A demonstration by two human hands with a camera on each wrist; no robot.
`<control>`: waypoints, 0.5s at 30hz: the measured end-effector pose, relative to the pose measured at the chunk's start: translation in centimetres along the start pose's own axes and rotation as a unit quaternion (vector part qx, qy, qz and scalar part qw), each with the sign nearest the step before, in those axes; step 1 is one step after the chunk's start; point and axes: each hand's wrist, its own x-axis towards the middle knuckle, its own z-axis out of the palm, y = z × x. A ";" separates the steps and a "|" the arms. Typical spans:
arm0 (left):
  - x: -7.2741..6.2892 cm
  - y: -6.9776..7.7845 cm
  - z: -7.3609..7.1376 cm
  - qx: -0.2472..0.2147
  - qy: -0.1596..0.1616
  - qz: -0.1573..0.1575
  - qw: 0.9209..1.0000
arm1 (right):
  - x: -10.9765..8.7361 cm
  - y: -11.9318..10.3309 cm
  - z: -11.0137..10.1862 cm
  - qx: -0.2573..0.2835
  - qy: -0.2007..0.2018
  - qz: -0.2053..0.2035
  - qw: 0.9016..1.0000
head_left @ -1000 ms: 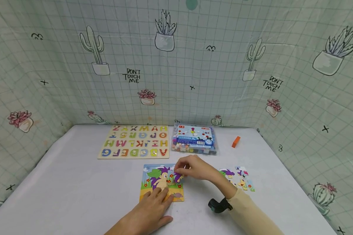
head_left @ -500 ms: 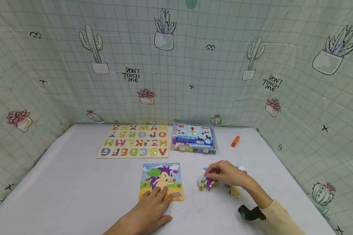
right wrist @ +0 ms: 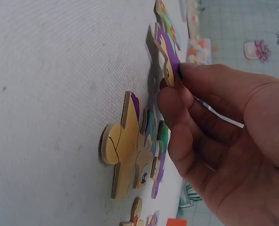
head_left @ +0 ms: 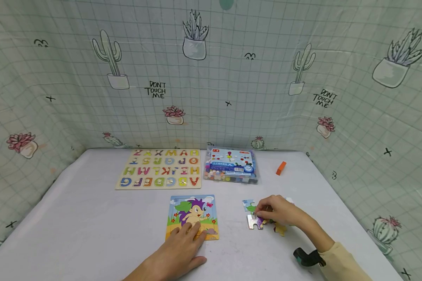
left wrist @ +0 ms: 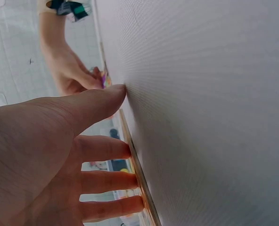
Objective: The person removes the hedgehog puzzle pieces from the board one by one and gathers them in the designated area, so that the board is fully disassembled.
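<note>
My left hand (head_left: pixel 176 249) lies with straight fingers over the lower part of a hedgehog picture puzzle board (head_left: pixel 211 226). In the left wrist view its fingertips (left wrist: pixel 130 207) rest at the board's edge (left wrist: pixel 142 176). To the right, my right hand (head_left: pixel 279 210) pinches a jigsaw piece (right wrist: pixel 170 54), purple and tan with a wooden edge, between thumb and forefinger. A green part with red flowers (right wrist: pixel 168 23) shows just beyond it. Under and beside this hand lie several loose jigsaw pieces (right wrist: pixel 123 150), some tan, some purple, partly hidden in the head view.
Behind the puzzle board lies a wooden alphabet board (head_left: pixel 158 169). Beside it stands a clear plastic box (head_left: pixel 231 166) of coloured parts with a blue printed label. An orange block (head_left: pixel 281 168) lies at the back right. A patterned curtain (head_left: pixel 211 78) surrounds the white table (head_left: pixel 91 218).
My right hand has carried the purple jigsaw piece from the puzzle board rightward to the loose pieces, where it has turned. The left hand has stayed on the board.
</note>
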 end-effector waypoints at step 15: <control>-0.1 -0.1 0.1 0.008 0.015 0.004 1.000 | 0.1 -0.5 0.1 -0.015 0.024 -0.005 1.000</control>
